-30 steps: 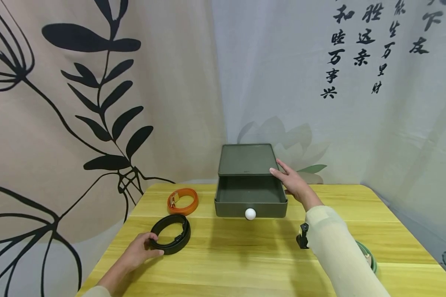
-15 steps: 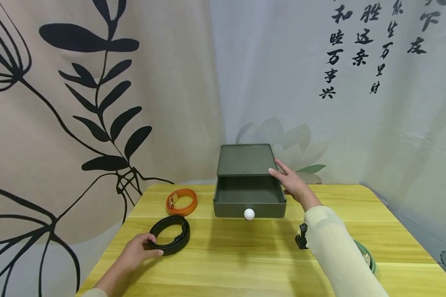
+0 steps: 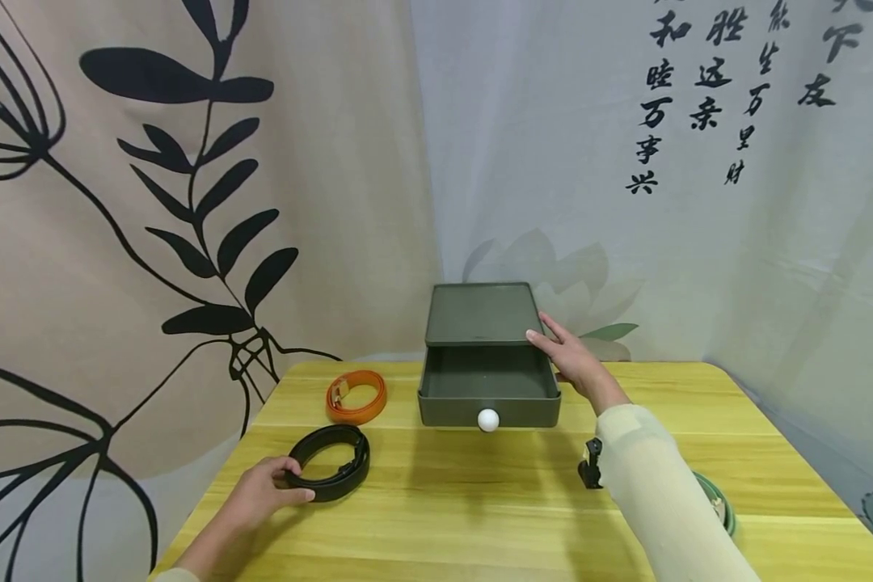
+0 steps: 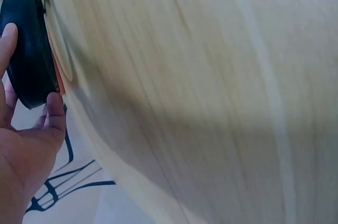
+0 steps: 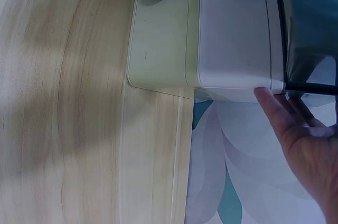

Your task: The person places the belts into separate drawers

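Note:
A coiled black belt [image 3: 331, 485] is above or on the left part of the wooden table; I cannot tell if it touches. My left hand [image 3: 260, 489] holds its near left side between thumb and fingers, also seen in the left wrist view on the dark coil [image 4: 29, 49]. At the back stands a small cabinet whose dark green top drawer [image 3: 489, 411], with a white knob, is pulled out. My right hand [image 3: 578, 364] rests against the cabinet's right side, thumb at the top's front corner, fingers extended. In the right wrist view its fingertips partly hide behind the cabinet.
An orange belt [image 3: 356, 416], coiled, lies behind the black one. A green coil [image 3: 716, 501] sits at the right, partly hidden by my sleeve. Below the green drawer, a pale drawer [image 5: 232, 34] and a cream drawer [image 5: 161, 39] show. Printed cloth [image 3: 378, 162] hangs behind the table [image 3: 509, 517].
My left hand and the black belt have shifted slightly left and toward me. The right hand, the cabinet and the open drawer stay as they were.

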Demonstrator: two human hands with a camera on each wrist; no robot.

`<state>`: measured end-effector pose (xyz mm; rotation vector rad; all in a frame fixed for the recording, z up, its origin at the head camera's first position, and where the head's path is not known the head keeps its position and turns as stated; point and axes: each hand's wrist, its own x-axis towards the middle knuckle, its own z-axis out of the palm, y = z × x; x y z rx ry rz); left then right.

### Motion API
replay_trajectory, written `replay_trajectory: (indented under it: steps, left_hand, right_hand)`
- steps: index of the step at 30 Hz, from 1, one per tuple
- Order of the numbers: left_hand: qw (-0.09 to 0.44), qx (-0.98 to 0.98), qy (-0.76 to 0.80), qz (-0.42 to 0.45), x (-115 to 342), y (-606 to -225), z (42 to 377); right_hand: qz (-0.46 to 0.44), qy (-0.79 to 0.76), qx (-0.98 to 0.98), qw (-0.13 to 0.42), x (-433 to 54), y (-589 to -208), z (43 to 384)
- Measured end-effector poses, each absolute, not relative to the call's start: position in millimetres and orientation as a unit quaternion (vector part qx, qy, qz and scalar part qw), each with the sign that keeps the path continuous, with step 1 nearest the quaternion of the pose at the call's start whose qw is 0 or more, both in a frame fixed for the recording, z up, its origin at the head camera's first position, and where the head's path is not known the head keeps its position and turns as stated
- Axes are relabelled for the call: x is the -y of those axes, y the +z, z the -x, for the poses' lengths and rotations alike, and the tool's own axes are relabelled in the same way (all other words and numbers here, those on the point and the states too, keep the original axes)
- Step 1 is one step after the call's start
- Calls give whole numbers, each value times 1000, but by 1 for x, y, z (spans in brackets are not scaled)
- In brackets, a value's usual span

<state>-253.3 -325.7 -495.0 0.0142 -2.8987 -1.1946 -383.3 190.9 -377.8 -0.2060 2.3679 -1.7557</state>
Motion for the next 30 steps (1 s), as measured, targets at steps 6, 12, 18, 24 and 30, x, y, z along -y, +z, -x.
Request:
replay_trajectory:
  steps: [6, 12, 18, 24, 30]
  left_hand:
    - [-2, 931, -366, -9, 328, -491, 254]
    - [-4, 932, -362, -22, 328, -488, 254]
    - [6, 930, -368, -16, 326, -479, 255]
    - [14, 928, -372, -20, 324, -467, 256]
    - [26, 926, -375, -12, 321, -453, 257]
  right_hand:
    - [70, -590, -799, 92, -192, -378, 383]
    - [69, -593, -797, 92, -191, -378, 384]
    - [77, -591, -797, 92, -192, -377, 383]
    - [81, -593, -796, 93, -193, -375, 381]
    - [79, -591, -797, 94, -192, -374, 379]
